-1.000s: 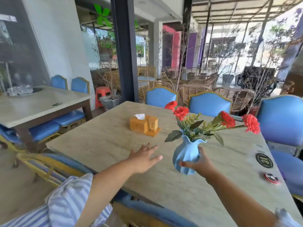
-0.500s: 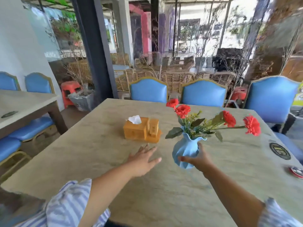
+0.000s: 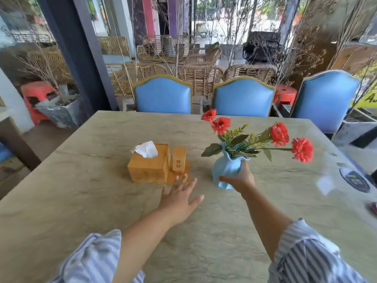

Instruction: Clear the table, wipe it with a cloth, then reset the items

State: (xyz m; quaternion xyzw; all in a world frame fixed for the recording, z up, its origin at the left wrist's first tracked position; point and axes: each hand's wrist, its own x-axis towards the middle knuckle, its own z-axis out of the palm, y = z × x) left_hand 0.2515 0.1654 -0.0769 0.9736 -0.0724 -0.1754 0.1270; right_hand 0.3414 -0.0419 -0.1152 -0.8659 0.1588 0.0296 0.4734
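Clearing looks barely begun; wiping and resetting remain.
Right hand point(image 3: 238, 178) grips the vase point(image 3: 225, 170) at the middle of the counter point(image 3: 81, 190); left hand point(image 3: 179, 199), fingers spread and empty, reaches toward the tissue box point(image 3: 149, 166); a coaster point(image 3: 354, 179) lies at the right edge.

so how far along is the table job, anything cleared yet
Barely started. Done: nothing visibly; the wooden tissue box and a round coaster sit on the table. In hand: the right hand grips the blue vase, while the left hand is open just short of the box. Left: clearing everything, wiping (no cloth in view), resetting.
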